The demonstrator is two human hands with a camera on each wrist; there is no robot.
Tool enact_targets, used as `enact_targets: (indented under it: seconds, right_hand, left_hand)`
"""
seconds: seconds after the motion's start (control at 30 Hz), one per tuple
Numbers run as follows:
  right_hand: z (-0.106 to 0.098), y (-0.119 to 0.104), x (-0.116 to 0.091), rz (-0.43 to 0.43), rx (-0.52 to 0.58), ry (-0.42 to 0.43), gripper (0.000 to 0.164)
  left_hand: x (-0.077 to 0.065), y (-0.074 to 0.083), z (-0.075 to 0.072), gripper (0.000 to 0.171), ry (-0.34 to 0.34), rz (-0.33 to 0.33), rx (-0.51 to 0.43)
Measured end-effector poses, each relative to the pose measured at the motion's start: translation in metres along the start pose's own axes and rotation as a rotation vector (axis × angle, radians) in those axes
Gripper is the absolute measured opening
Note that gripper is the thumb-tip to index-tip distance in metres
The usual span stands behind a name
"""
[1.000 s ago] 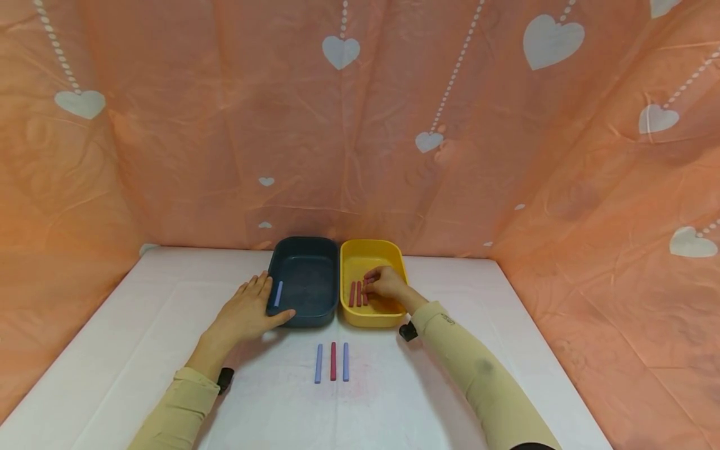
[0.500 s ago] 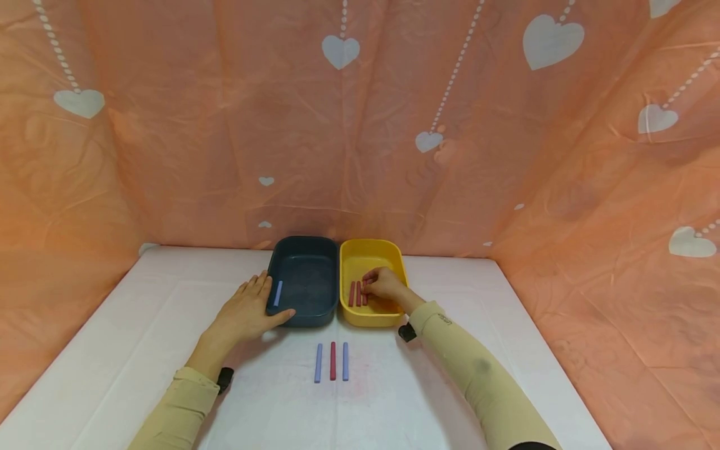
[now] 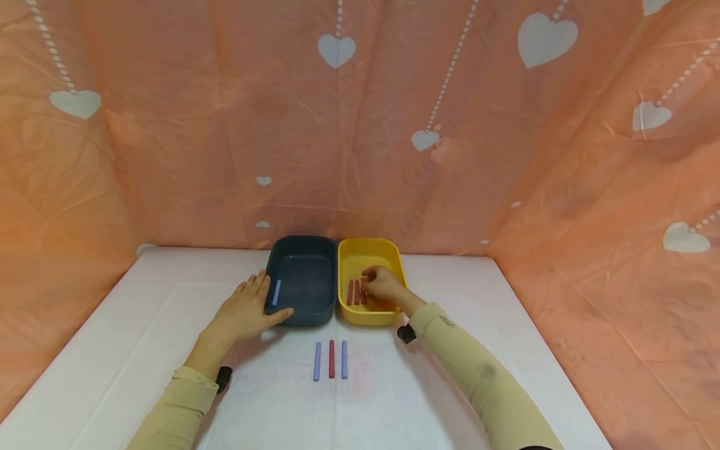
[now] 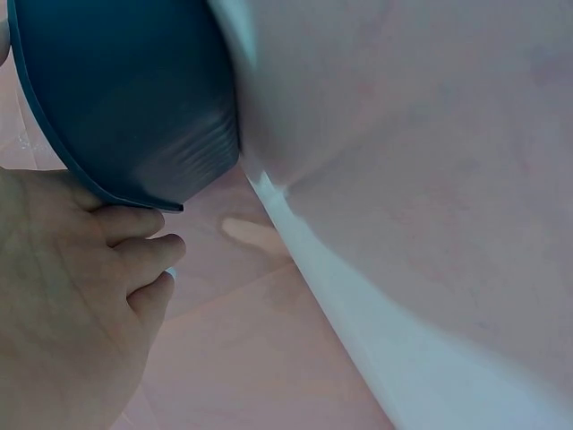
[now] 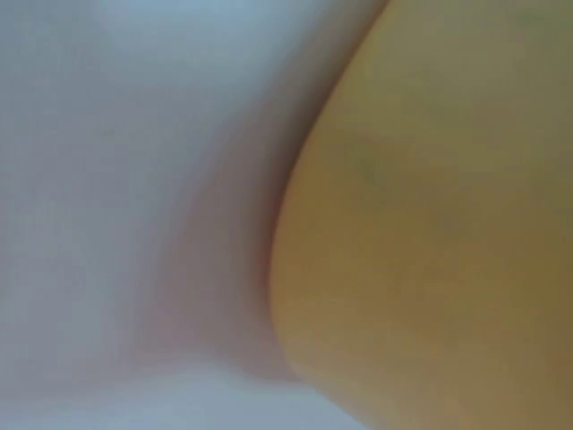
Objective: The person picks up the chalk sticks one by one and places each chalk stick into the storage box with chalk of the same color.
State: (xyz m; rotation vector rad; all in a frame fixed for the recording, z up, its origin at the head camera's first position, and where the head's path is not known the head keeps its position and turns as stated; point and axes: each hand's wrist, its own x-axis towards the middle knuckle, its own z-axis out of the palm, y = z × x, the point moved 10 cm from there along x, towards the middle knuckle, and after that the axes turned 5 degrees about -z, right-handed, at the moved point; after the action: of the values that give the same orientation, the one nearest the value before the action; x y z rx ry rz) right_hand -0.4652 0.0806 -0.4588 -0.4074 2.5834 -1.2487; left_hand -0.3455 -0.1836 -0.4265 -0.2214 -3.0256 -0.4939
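My left hand [image 3: 245, 311] rests against the left side of a dark blue tray [image 3: 306, 317], its thumb over the near rim. The left wrist view shows its fingers [image 4: 143, 260] fairly straight along the tray's outer wall. One lavender chalk stick [image 3: 277, 292] lies inside that tray. Reaching into the yellow tray [image 3: 372, 318], my right hand [image 3: 384, 284] pinches a red chalk stick [image 3: 363, 299] beside two other red chalk sticks [image 3: 353, 292]; its fingertips are partly hidden. The right wrist view holds only the blurred yellow wall [image 5: 430, 251].
Before the trays, a red chalk stick [image 3: 332, 359] lies between two lavender chalk sticks [image 3: 317, 361] on the white table [image 3: 281, 412]. The trays stand side by side at the back, close to an orange curtain [image 3: 382, 200] with white hearts.
The whole head view has shifted slightly. My right fingers have moved very little at the third red chalk stick; the left hand stays against the blue tray.
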Motion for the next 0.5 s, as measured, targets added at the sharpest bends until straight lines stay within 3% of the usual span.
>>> enact_targets:
  seconds: [0.2,0.5]
  right_hand:
    - [-0.007,-0.011,-0.010,-0.043,0.012,0.032,0.042]
    - [-0.017,-0.031,-0.032,-0.195,0.058,0.109,0.040]
  left_hand:
    - [0.000,0.001,-0.001,0.107,0.001,0.005,0.000]
    - [-0.001,0.003,-0.002,0.106,-0.012,0.005,0.005]
